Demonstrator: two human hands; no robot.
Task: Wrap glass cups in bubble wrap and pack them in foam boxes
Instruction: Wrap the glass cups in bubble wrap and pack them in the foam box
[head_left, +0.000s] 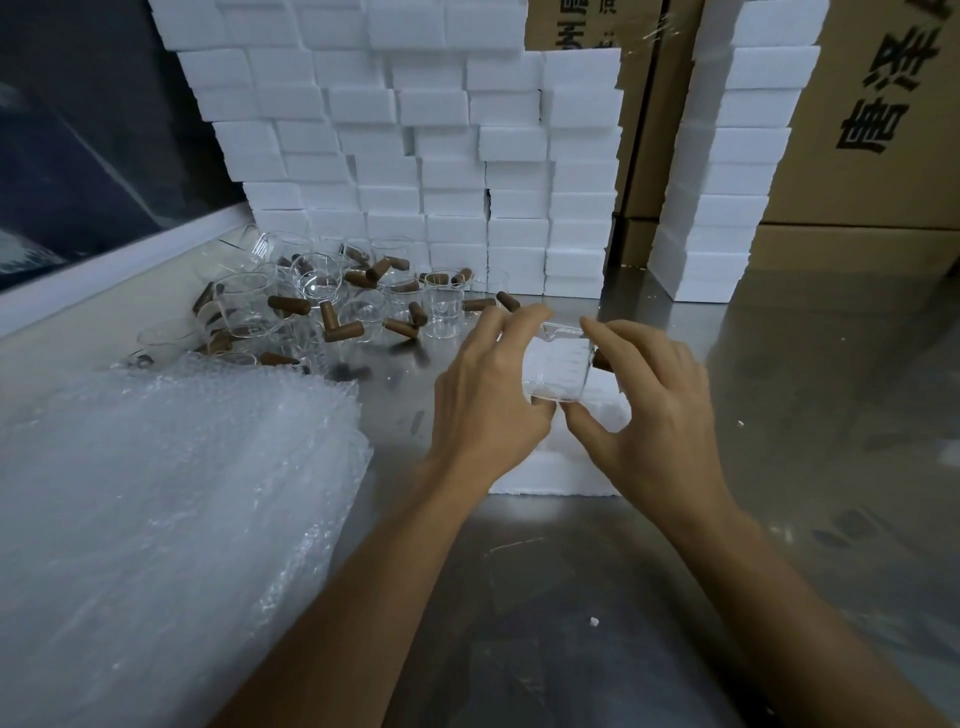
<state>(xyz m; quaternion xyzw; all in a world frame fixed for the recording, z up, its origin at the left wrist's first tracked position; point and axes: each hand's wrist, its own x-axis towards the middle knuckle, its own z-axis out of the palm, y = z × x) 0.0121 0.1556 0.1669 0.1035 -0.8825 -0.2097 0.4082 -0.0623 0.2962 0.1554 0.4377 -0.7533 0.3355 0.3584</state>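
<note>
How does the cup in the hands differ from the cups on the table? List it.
1. The held cup is off the table, tilted between the left hand and right hand; the cups on the table lie crowded, several upright.
2. The held cup is over a foam box; the others sit before the foam stack.
Both are clear glass with brown handles.

large black chinese characters on cardboard boxes (878, 109)

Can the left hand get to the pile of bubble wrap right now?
Probably not at once. The left hand and right hand both hold a glass cup over a foam box. The bubble wrap lies nearby with nothing in between.
</note>
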